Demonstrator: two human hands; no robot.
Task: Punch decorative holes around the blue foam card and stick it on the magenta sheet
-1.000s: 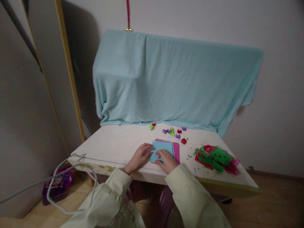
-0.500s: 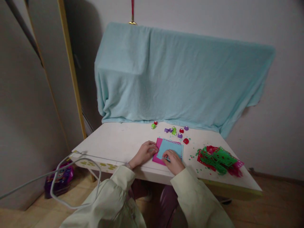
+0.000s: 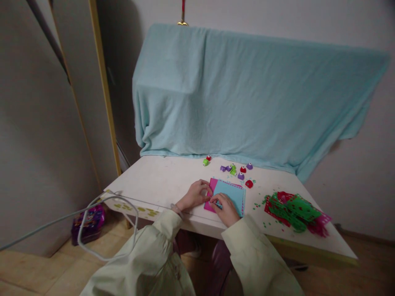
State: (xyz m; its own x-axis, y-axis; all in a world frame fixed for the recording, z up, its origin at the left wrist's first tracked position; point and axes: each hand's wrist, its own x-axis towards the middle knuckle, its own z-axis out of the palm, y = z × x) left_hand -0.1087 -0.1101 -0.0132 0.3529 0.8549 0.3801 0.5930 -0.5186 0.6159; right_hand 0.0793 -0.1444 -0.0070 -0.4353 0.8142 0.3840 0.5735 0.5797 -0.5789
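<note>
A light-blue sheet (image 3: 233, 193), its top and right edges punched with small holes, lies over a magenta sheet (image 3: 212, 184) near the table's front edge. My left hand (image 3: 195, 195) rests at the magenta sheet's left side, fingers curled and thumb drawn in towards the index finger. Whatever sits between those fingertips is too small to make out. Over the blue sheet's lower left part, my right hand (image 3: 226, 209) is closed in a pinch. A thin light-blue strip (image 3: 218, 203) shows at its fingers, partly hidden. The fingertips of both hands are close together.
Several small hole punches (image 3: 233, 169) in red, green and purple stand behind the sheets. To the right lies a heap of punched green and red scraps (image 3: 296, 211) with loose bits around. A white cable (image 3: 135, 213) loops past the table's left corner. A blue cloth (image 3: 247, 98) hangs behind.
My right hand has shifted towards the left hand, and their fingertips now nearly meet. My left fingers have curled in more. The whole view has moved slightly, so everything appears further right.
</note>
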